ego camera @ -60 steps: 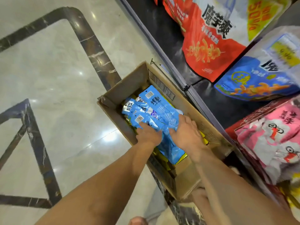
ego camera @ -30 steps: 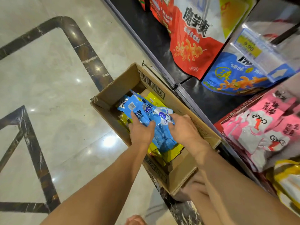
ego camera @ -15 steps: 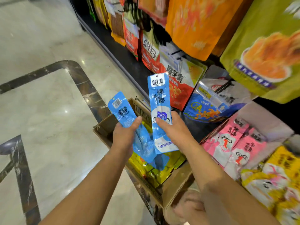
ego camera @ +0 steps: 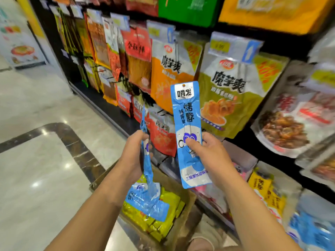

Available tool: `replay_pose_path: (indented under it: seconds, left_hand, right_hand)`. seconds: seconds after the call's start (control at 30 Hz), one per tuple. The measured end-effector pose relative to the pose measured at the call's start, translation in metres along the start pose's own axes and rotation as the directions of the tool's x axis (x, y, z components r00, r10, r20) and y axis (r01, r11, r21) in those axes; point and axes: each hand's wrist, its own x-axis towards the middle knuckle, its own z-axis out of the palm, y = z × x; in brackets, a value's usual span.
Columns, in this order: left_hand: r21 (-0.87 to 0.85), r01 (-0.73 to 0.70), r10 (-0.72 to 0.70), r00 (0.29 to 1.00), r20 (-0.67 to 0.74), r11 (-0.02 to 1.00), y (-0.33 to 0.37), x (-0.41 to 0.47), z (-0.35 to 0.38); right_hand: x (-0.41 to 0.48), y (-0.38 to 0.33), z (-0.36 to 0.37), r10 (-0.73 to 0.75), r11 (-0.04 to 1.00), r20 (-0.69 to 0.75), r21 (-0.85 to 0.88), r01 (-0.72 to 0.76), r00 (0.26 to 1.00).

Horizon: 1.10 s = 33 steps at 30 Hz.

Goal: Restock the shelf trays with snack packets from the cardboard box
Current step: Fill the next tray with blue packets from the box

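Premises: polished pale marble floor [ego camera: 36, 178] with dark inlay band [ego camera: 78, 147]; black shelving [ego camera: 241, 144] hung with snack bags [ego camera: 233, 98]. Stock: cardboard box [ego camera: 183, 216] on the floor below the hands, holding yellow packets [ego camera: 163, 221]; right hand [ego camera: 212, 156] pinches one blue packet [ego camera: 188, 124] upright before the shelving; left hand [ego camera: 132, 156] grips further blue packets [ego camera: 147, 171] edge-on above the box. Lower shelf trays [ego camera: 262, 187] at right blurred, contents unclear; forearms hide the box's near end.
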Motion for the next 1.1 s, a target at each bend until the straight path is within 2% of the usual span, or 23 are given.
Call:
replay_pose_path:
  seconds: [0.1,0.3,0.43,0.6,0.73,0.93,1.1]
  left_hand:
    - [-0.071,-0.006,0.017,0.988,0.156,0.997,0.014,-0.021,0.041]
    - [-0.072,0.069,-0.035,0.918,0.394,0.995,0.017,-0.073,0.122]
    - [0.027,0.136,-0.129,0.839,0.529,0.99,0.004,-0.106,0.164]
    - [0.06,0.109,-0.124,0.822,0.555,0.992,-0.013,-0.133,0.193]
    - [0.12,0.116,-0.165,0.774,0.611,0.986,-0.031,-0.144,0.205]
    - [0.221,0.123,-0.24,0.722,0.649,0.968,-0.069,-0.154,0.226]
    - [0.277,0.112,-0.271,0.712,0.648,0.954,-0.104,-0.159,0.241]
  right_hand:
    - [-0.028,-0.024,-0.035,-0.04,0.998,-0.084,0.04,0.043,0.996]
    - [-0.091,-0.049,-0.103,-0.127,0.983,-0.202,0.102,0.15,0.971]
    - [-0.129,-0.046,-0.134,-0.14,0.983,-0.245,0.081,0.165,0.959]
    - [-0.17,-0.034,-0.165,-0.129,0.988,-0.312,0.04,0.148,0.941]
    - [-0.201,-0.021,-0.189,-0.108,0.984,-0.403,0.089,0.156,0.909]
    - [-0.239,0.008,-0.217,-0.03,0.988,-0.487,0.117,0.099,0.873]
    - [-0.263,0.042,-0.239,0.07,0.985,-0.539,0.168,0.026,0.84]
